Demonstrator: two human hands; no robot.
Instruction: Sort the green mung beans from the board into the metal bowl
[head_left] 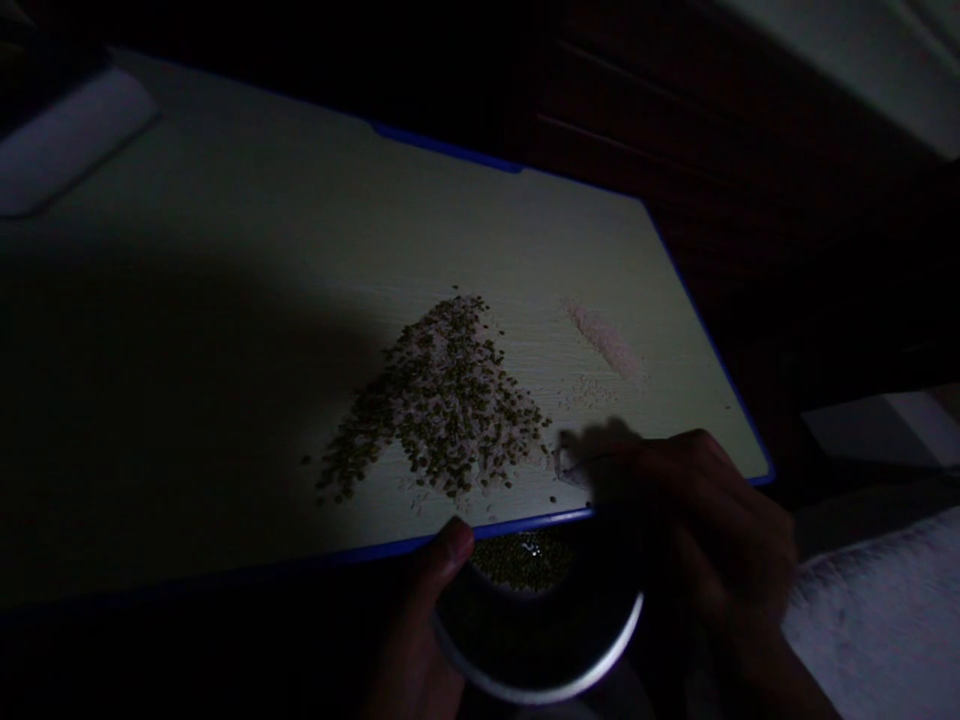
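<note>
A spread pile of green beans mixed with white rice grains (pixel 457 400) lies on a low table (pixel 300 190) with a blue rim. My left hand (pixel 431 620) grips a round bowl (pixel 577 685) just below the near edge, its thumb up at the table rim. Inside the bowl are green beans (pixel 521 560); the rest of its inside is dark. At the right of the pile, my right hand (pixel 712 510) is closed round a thin tool (pixel 589 465), its tip low over the tabletop. Dim light hides the tool's kind.
A narrow strip of white rice (pixel 606 340) lies right of the pile, with loose grains (pixel 589 392) just below it. A pale flat object (pixel 82 130) is at the table's far left. Whitish fabric (pixel 877 610) shows at lower right. The surroundings are very dark.
</note>
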